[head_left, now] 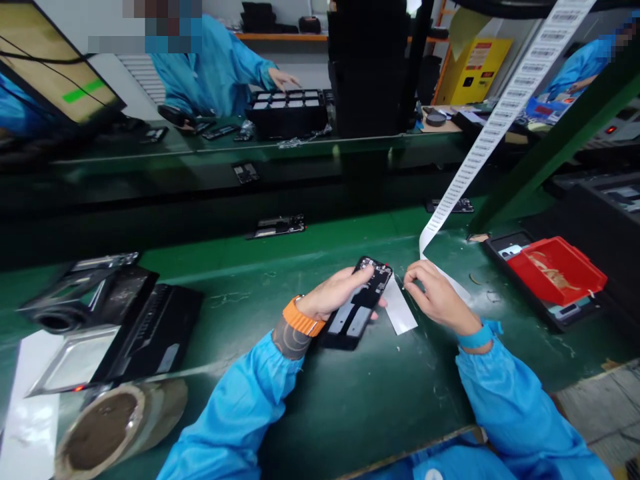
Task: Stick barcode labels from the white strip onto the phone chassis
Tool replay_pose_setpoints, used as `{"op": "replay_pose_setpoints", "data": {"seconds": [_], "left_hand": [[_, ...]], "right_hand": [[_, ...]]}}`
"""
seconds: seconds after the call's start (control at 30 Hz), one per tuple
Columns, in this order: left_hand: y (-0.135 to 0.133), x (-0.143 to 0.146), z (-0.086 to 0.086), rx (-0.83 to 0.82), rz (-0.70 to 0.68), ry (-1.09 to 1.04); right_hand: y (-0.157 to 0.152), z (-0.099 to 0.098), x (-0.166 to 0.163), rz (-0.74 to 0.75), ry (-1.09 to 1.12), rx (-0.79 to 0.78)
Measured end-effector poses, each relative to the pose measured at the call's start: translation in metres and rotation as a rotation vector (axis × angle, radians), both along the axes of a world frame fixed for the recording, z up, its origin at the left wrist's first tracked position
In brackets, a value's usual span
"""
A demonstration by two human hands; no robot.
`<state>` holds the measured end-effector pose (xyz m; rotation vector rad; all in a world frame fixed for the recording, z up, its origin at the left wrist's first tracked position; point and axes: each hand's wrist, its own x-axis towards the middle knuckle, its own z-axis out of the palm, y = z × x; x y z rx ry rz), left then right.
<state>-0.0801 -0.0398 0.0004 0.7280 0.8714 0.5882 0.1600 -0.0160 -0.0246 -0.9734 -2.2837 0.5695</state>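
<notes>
My left hand (340, 293), with an orange watch band at the wrist, is closed around a phone (356, 307) with its back off. Circuit boards show at the phone's upper end and grey panels at its lower end; my thumb lies across the boards. To the right, my right hand (430, 293) is pinched, thumb to forefinger, and what it holds, if anything, is too small to make out. It is beside the bottom bend of a long strip of barcode labels (480, 147). A white paper piece (401, 310) lies on the green bench between my hands.
A red tray (560, 270) rests on a black tray of phones at right. Black box-like equipment (160, 330) and a cardboard tube (165, 413) stand at left. More opened phones (280, 225) lie along the far side. A green post (555, 140) slants at right. A co-worker (215, 67) works across the bench.
</notes>
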Motion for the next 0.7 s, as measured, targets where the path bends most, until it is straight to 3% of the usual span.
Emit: {"op": "replay_pose_setpoints", "data": {"seconds": [0.17,0.33,0.43,0.57,0.63,0.7], "left_hand": [[-0.006,0.007,-0.010,-0.108,-0.116,-0.498],[-0.006,0.017,-0.010,-0.127,0.061,-0.684],[-0.008,0.020,-0.005,-0.130,0.151,-0.711],[-0.011,0.024,-0.003,-0.114,0.209,-0.706],[-0.012,0.025,-0.002,-0.104,0.215,-0.703],[-0.012,0.026,-0.001,-0.094,0.217,-0.693]], "right_hand": [[-0.003,0.004,-0.003,-0.010,-0.012,0.117],[-0.009,0.002,-0.008,-0.168,0.219,0.147],[-0.011,-0.003,-0.011,-0.254,0.505,-0.105],[-0.012,-0.011,-0.017,-0.130,0.714,-0.591],[-0.014,-0.013,-0.020,-0.151,0.708,-0.680],[-0.017,-0.012,-0.021,-0.210,0.706,-0.668]]}}
